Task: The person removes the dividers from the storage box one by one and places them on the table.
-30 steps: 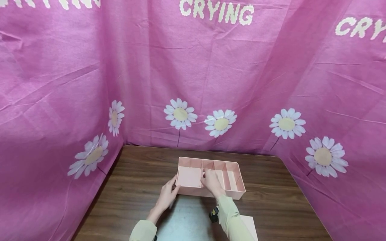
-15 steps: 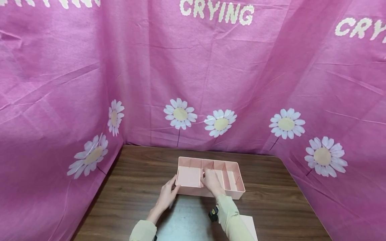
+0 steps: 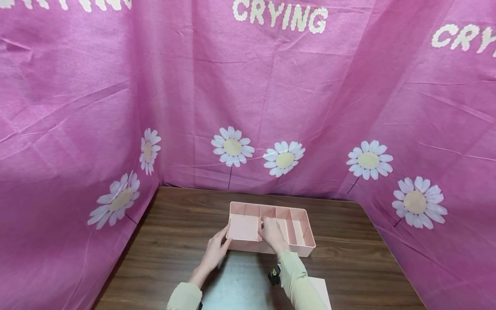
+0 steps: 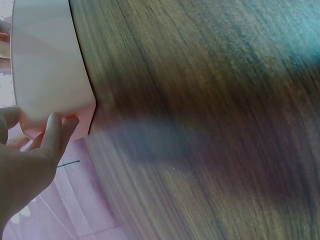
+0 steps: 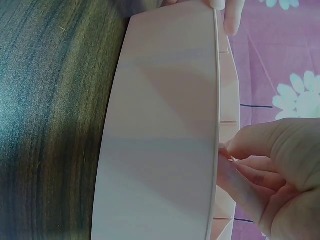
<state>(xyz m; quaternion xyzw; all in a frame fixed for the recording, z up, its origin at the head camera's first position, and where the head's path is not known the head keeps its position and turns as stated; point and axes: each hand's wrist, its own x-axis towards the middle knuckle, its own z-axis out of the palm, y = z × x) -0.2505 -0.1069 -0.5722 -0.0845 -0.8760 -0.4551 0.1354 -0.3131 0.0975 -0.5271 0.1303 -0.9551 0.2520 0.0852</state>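
Box at twelve o'clock, braced

My left hand grips its nine-o'clock end; my right hand pinches what looks like the divider, the contact partly hidden. Best I hold firmly and work it straight, lest it bind.

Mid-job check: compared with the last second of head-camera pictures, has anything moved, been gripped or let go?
Nothing visibly changed, beyond a slight drift of the whole head view. The left hand still holds the left end of the pink box; the right hand is still at the divider beside the square panel. The pale flat piece stayed put.
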